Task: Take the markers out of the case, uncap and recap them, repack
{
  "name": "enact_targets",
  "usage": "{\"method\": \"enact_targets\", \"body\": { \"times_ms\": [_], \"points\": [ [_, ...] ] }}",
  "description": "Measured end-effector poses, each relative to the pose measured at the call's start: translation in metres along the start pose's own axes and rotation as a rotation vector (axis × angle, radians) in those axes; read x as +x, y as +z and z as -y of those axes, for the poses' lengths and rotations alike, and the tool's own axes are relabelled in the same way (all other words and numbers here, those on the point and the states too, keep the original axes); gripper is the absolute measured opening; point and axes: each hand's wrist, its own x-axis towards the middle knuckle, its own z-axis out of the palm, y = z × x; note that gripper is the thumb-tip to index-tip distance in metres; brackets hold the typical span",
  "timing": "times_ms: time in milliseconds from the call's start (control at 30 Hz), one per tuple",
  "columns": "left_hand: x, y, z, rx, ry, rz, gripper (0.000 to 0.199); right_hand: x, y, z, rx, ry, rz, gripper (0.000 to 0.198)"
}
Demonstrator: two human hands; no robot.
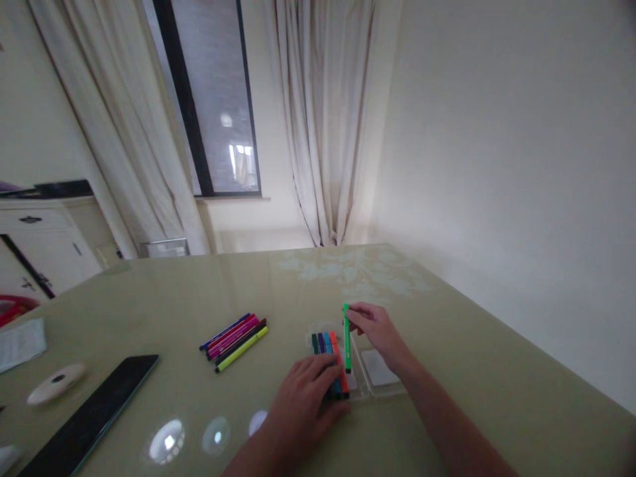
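My right hand (370, 324) pinches a green marker (347, 344) near its upper end, holding it over a clear plastic case (368, 384). In the case's left part lies a row of markers, among them a dark green one, a purple one, a blue marker (328, 343) and an orange-red marker (340, 364). My left hand (311, 391) rests across the lower part of this row with its fingers stretched out and its thumb apart. It covers part of those markers. The case's right part is open beside them, under my right wrist.
Left of the case, several loose markers (236, 341) lie side by side on the glossy table (163, 298). A black tablet-like slab (94, 417), a white oval object (57, 384) and a pale packet (20, 344) are farther left. A wall runs along the right.
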Motion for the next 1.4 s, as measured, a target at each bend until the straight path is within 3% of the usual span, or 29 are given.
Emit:
{"method": "enact_targets", "body": {
  "times_ms": [167, 567, 867, 933, 1067, 1167, 1300, 1400],
  "points": [
    [0.000, -0.002, -0.004, 0.124, 0.019, 0.066, 0.048, -0.001, -0.004, -0.012, -0.215, 0.083, 0.113, 0.027],
    [-0.001, -0.002, -0.007, 0.259, 0.030, 0.092, 0.048, -0.010, 0.012, -0.010, -0.737, -0.154, 0.118, 0.010],
    [-0.001, -0.004, 0.002, 0.211, 0.075, 0.020, 0.044, -0.012, 0.011, -0.010, -0.775, -0.172, 0.131, 0.009],
    [0.001, -0.015, 0.015, 0.197, -0.004, -0.060, 0.035, -0.012, 0.010, -0.010, -0.767, -0.173, 0.125, 0.009],
    [-0.006, -0.051, 0.052, 0.470, -0.426, -0.280, 0.027, -0.011, 0.011, -0.009, -0.745, -0.205, 0.073, 0.011],
    [-0.017, -0.069, 0.075, 0.669, -0.644, -0.229, 0.024, -0.010, 0.012, -0.008, -0.721, -0.239, 0.047, 0.012],
    [-0.022, -0.070, 0.087, 0.591, -0.671, -0.164, 0.018, -0.009, 0.014, -0.008, -0.686, -0.271, 0.031, 0.012],
    [-0.014, -0.058, 0.080, 0.303, -0.581, -0.227, 0.017, -0.013, 0.021, -0.006, -0.613, -0.272, 0.021, 0.014]
  ]
}}
